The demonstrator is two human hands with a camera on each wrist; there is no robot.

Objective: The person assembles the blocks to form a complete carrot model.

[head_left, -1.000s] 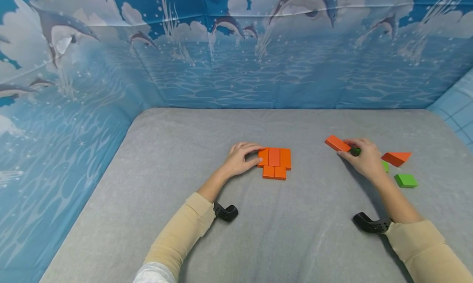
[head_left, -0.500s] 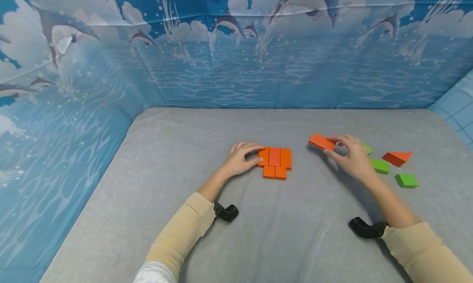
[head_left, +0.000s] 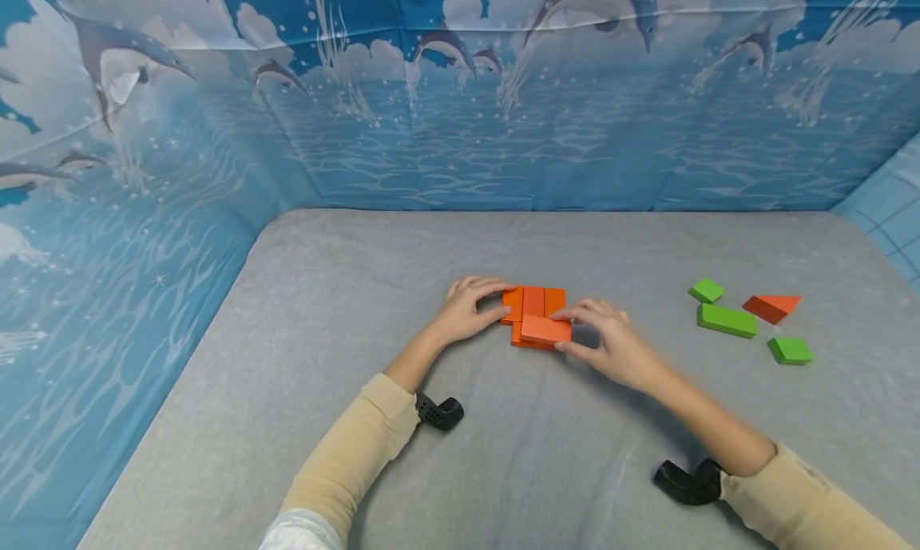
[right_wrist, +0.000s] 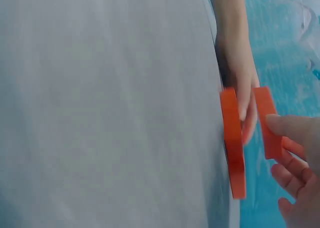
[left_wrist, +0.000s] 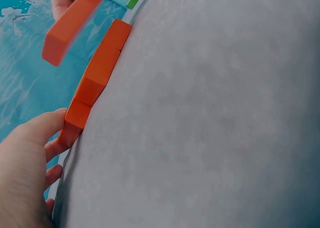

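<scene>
Several flat orange wooden blocks (head_left: pixel 533 302) lie packed side by side on the grey cloth, a wider row at the back and a narrower one in front. At their left edge my left hand (head_left: pixel 465 309) grips the end block (head_left: pixel 512 305) between thumb and fingers. My right hand (head_left: pixel 611 346) pinches an orange rectangular block (head_left: pixel 545 328) by its right end, thumb on the near side. This block covers part of the front row in the head view. The right wrist view has the held block (right_wrist: pixel 267 125) raised, apart from the packed blocks (right_wrist: pixel 233 143).
To the right lie a small green block (head_left: pixel 707 290), a longer green block (head_left: pixel 727 321), another green block (head_left: pixel 791 350) and an orange triangular block (head_left: pixel 771 308). A blue dolphin-print curtain (head_left: pixel 460 151) stands behind the grey cloth surface (head_left: pixel 402 247).
My right hand has carried the orange rectangular block leftward from near the green blocks to above the packed orange blocks. My left hand has stayed in place.
</scene>
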